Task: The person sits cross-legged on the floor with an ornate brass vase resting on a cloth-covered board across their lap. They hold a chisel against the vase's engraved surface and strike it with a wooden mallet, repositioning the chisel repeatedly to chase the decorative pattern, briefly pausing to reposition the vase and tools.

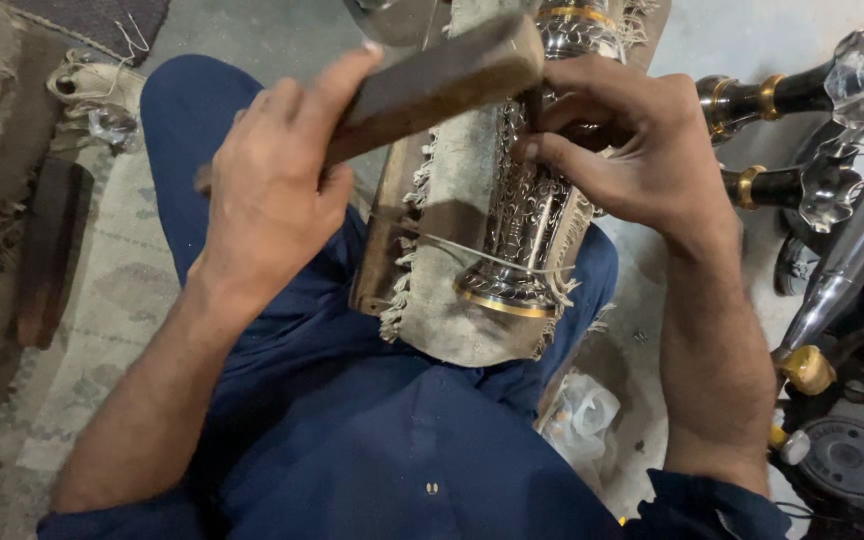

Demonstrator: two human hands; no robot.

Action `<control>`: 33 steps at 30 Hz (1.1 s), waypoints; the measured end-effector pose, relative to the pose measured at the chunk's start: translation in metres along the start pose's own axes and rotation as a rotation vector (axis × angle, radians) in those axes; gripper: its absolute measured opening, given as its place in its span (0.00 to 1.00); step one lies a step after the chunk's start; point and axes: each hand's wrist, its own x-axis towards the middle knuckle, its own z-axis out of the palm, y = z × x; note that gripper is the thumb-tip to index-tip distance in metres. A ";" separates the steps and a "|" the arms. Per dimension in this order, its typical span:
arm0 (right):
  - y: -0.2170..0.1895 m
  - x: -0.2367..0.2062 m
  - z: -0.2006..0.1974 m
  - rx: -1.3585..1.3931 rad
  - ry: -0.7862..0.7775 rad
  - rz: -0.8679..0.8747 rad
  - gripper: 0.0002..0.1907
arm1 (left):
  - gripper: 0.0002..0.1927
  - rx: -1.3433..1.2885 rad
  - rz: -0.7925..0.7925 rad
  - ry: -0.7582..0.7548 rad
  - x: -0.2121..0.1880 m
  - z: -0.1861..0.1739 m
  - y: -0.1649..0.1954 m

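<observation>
An ornate silver metal cylinder (527,215) with engraved patterns and gold bands lies on a padded cloth support (452,230) across my lap. My left hand (272,180) grips a dark wooden block (432,80), raised above the cylinder. My right hand (632,140) pinches a thin metal tool (532,110) whose tip rests on the engraved surface. A thin wire (472,252) runs across the lower part of the cylinder.
Two black and gold pieces with clear flared ends (822,80) lie at the right, beside a shiny metal tube (852,250). A dark wooden bar (47,250) rests on the rug at the left. Crumpled clear plastic (582,415) sits by my knee.
</observation>
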 end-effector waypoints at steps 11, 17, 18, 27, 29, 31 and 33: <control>-0.006 0.000 0.001 -0.041 0.042 0.119 0.22 | 0.40 -0.166 0.068 0.110 0.007 -0.003 -0.003; -0.005 -0.001 0.002 0.019 0.044 0.182 0.20 | 0.38 -0.180 0.062 0.147 0.008 -0.002 -0.002; -0.005 0.000 0.002 0.039 0.043 0.187 0.19 | 0.39 0.030 0.126 0.174 0.009 -0.002 -0.002; 0.001 -0.003 0.001 0.006 0.047 0.074 0.20 | 0.31 -0.595 -0.227 0.106 0.012 -0.003 0.005; 0.002 -0.004 0.001 0.054 0.030 0.132 0.21 | 0.36 -0.177 -0.053 0.084 0.013 -0.004 0.007; 0.004 -0.005 0.000 0.023 0.028 0.122 0.21 | 0.36 -0.139 0.066 0.141 0.013 -0.004 0.007; 0.006 -0.005 0.000 -0.068 0.047 0.079 0.23 | 0.35 -0.342 0.098 0.195 0.013 -0.003 0.006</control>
